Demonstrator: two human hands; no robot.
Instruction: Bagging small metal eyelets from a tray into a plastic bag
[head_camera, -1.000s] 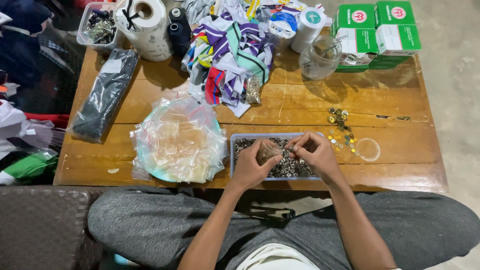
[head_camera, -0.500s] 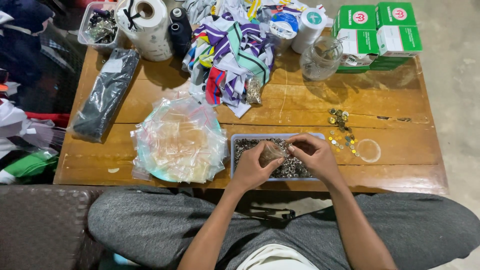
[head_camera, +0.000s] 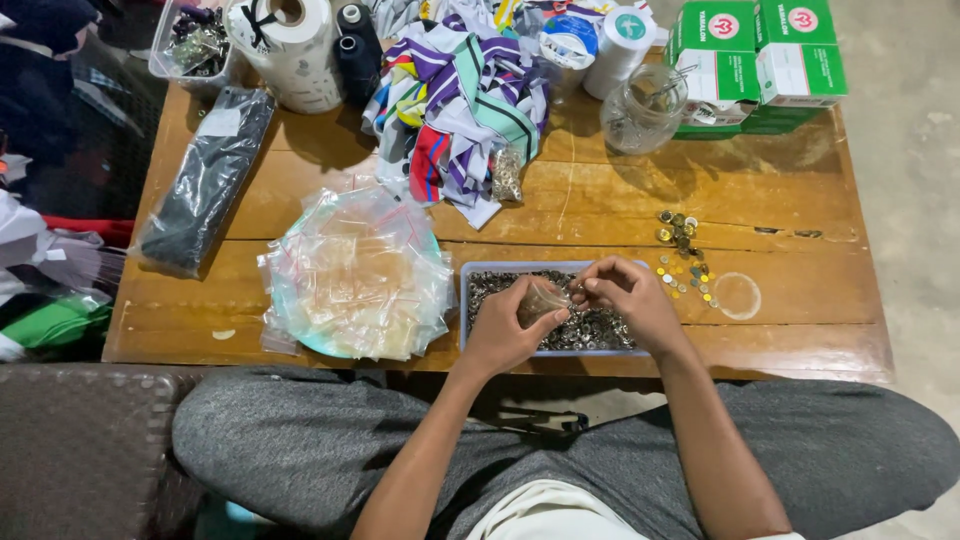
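Head view: the left hand (head_camera: 505, 330) grips a small clear bag (head_camera: 541, 298) directly over the grey tray (head_camera: 466, 300) of tiny metal parts, so spills would drop back in. The right hand (head_camera: 630, 297), at three o'clock of the bag, pinches something at its mouth — what, I cannot tell. A stack of empty bags (head_camera: 355, 272) lies at nine o'clock.
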